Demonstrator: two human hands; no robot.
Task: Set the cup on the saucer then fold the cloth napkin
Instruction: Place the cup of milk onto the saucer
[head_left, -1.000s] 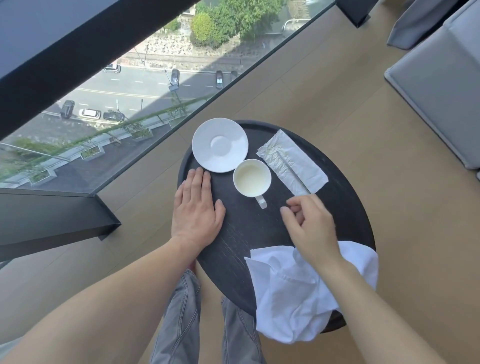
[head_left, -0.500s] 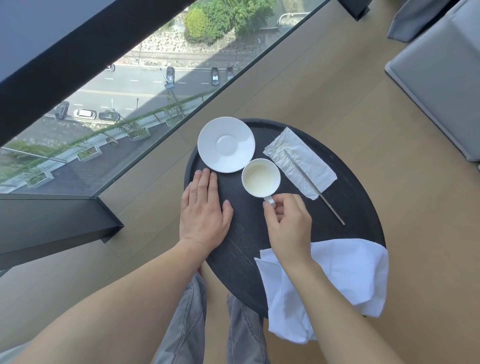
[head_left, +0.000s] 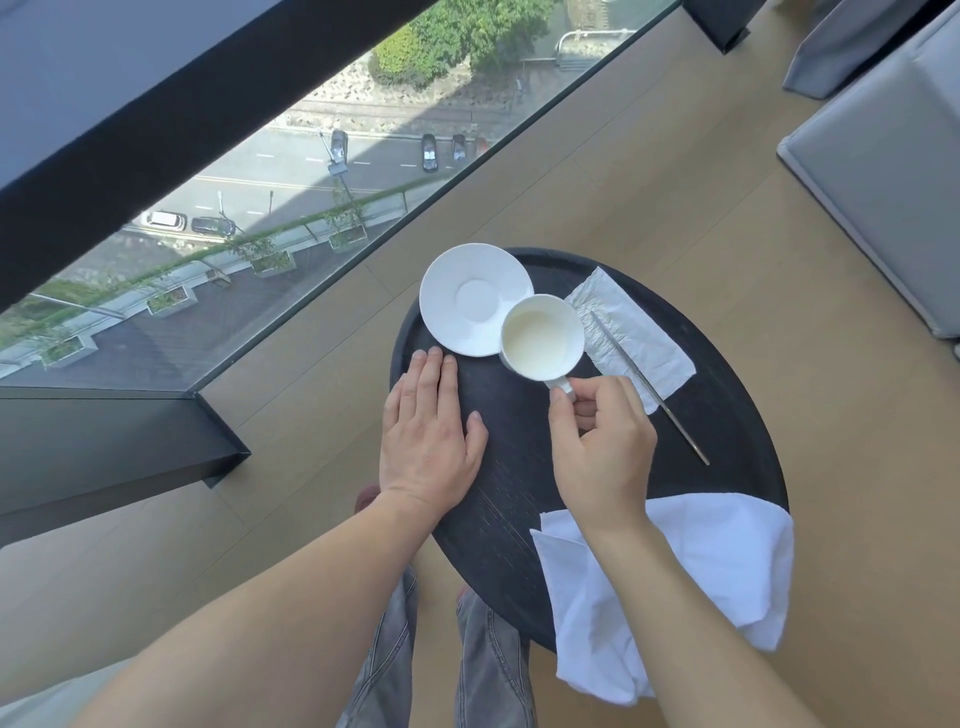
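Note:
A white cup is lifted a little off the round black table, its rim overlapping the right edge of the empty white saucer. My right hand pinches the cup's small handle. Flat on the table, just below the saucer, lies my left hand with fingers spread, holding nothing. The crumpled white cloth napkin hangs over the table's near right edge, partly under my right forearm.
A paper napkin with a thin metal utensil across it lies right of the cup. A glass window wall runs along the left. Grey upholstered furniture stands at the far right. My legs are below the table.
My right hand moved left from the utensil to the cup's handle, gripped it, and lifted the cup up toward the saucer. The left hand stayed flat.

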